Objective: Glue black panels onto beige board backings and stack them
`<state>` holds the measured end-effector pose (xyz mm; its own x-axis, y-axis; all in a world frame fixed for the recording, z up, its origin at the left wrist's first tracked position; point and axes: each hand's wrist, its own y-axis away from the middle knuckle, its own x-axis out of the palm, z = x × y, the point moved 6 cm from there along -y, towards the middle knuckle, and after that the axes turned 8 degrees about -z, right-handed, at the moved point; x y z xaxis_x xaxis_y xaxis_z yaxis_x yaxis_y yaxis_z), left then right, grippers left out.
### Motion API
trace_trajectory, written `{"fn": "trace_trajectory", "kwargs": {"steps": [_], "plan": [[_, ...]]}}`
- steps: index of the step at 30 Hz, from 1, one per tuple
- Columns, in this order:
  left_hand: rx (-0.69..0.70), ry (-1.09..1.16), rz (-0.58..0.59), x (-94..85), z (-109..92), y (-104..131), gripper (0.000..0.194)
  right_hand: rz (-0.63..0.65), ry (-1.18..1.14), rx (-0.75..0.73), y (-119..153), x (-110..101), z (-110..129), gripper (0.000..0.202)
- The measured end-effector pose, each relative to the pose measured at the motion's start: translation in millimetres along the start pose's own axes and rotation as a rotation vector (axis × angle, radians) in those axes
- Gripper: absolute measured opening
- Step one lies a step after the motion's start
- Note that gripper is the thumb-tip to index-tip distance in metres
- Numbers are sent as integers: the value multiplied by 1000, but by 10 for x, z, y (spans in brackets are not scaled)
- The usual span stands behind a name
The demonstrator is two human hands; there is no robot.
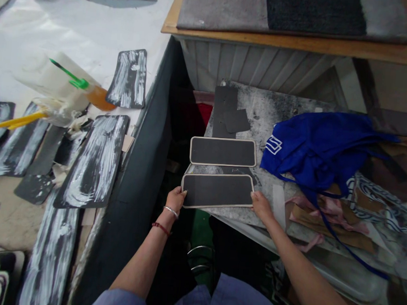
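Note:
Between my two hands is a dark rectangular panel with a pale rim and rounded corners. My left hand grips its left end, fingers closed on the edge. At the opposite end my right hand pinches the rim with the thumb on top. The panel is held roughly level over the near edge of a worn grey table. Just beyond it lies a second pale-rimmed dark panel, apart from both hands. Dark flat sheets rest behind that one.
A blue cloth bag and fabric scraps cover the right of the grey table. On the left bench, white-smeared dark pieces surround a bottle with orange liquid and a yellow-handled tool. A wooden-edged board stands behind.

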<state>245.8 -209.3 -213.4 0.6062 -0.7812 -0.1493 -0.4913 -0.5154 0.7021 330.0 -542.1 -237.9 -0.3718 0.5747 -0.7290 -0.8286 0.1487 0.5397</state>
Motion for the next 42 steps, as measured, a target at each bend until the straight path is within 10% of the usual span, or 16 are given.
{"fn": "trace_trajectory", "kwargs": {"steps": [42], "plan": [[-198, -103, -34, -136, -39, 201, 22, 15, 62, -40, -49, 32, -35, 24]]}}
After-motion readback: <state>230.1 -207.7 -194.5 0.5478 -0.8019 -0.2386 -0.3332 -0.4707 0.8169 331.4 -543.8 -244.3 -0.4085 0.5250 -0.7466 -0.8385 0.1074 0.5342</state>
